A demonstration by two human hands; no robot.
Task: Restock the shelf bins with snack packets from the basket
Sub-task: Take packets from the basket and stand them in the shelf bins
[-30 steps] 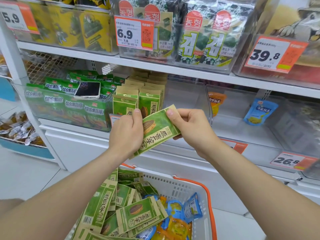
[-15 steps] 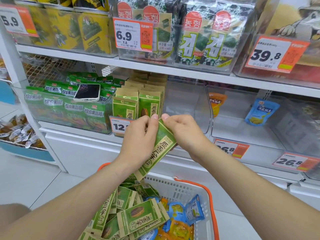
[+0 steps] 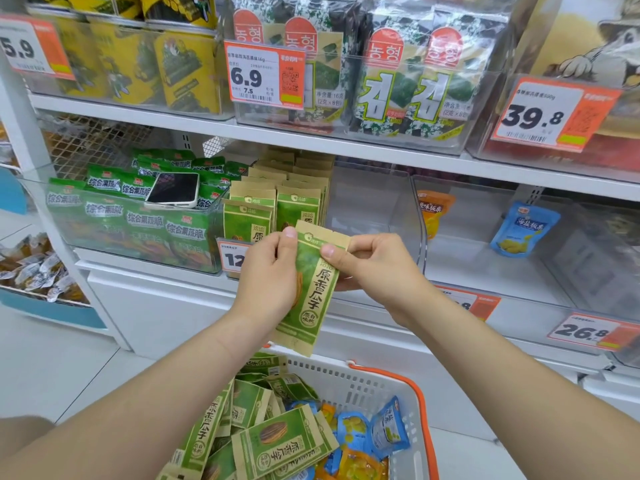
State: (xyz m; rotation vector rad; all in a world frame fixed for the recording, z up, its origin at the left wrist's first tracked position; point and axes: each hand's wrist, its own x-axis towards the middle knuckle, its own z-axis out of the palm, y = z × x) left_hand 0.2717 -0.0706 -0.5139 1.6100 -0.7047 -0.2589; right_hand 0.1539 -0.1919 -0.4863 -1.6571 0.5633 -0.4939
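Two bare hands, mine, hold one green-and-tan seed packet (image 3: 311, 289) just in front of the clear shelf bin (image 3: 377, 216), whose left half is filled with matching packets. My left hand (image 3: 270, 282) grips the packet's left edge, thumb tip up at its top corner. My right hand (image 3: 374, 268) pinches the upper right edge between thumb and fingers. A second ago the packet lay slanted across my hands. I have since turned it, and it now stands almost upright, its top overlapping the bin's front row and its foot hanging below the bin. Further below the bin, a white basket (image 3: 408, 386) with an orange rim holds more green packets (image 3: 277, 441) beside blue pouches (image 3: 388, 427). Left of the bin, a phone (image 3: 173, 190) lies on darker green bags.
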